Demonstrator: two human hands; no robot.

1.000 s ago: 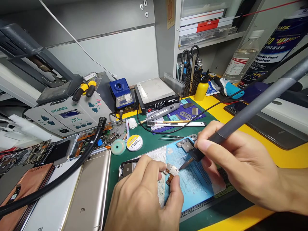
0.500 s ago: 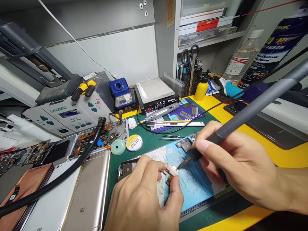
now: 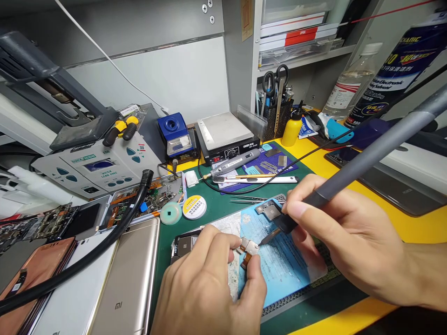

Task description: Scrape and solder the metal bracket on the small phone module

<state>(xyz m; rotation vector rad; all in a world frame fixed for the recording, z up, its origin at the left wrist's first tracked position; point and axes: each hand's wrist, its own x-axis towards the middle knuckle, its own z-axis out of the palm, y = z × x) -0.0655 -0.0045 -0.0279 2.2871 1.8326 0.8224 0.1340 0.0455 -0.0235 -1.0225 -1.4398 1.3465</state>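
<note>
Between its thumb and fingers, my left hand point(image 3: 213, 279) pinches a small silvery camera module point(image 3: 250, 246) with brown flex cables point(image 3: 246, 259). A grey soldering iron point(image 3: 370, 151) is gripped like a pen in my right hand point(image 3: 352, 237). Its dark tip is at the right edge of the module; I cannot tell whether they touch. Under both hands lies a blue and grey work pad point(image 3: 279, 284). A flat metal phone part point(image 3: 270, 210) rests on the pad behind the iron. Part of an opened phone point(image 3: 183, 244) shows beside my left hand, which hides the rest.
Several phones, including a gold one point(image 3: 129, 270), lie at the left under a black hose point(image 3: 87, 260). A hot air station point(image 3: 101, 165), a blue soldering station point(image 3: 172, 132) and a heating plate point(image 3: 225, 132) stand behind. Tweezers point(image 3: 251, 201) and brushes point(image 3: 258, 179) lie beyond the pad.
The soldering iron and my right hand have shifted very slightly to the right. My left hand and the camera module have stayed in place.
</note>
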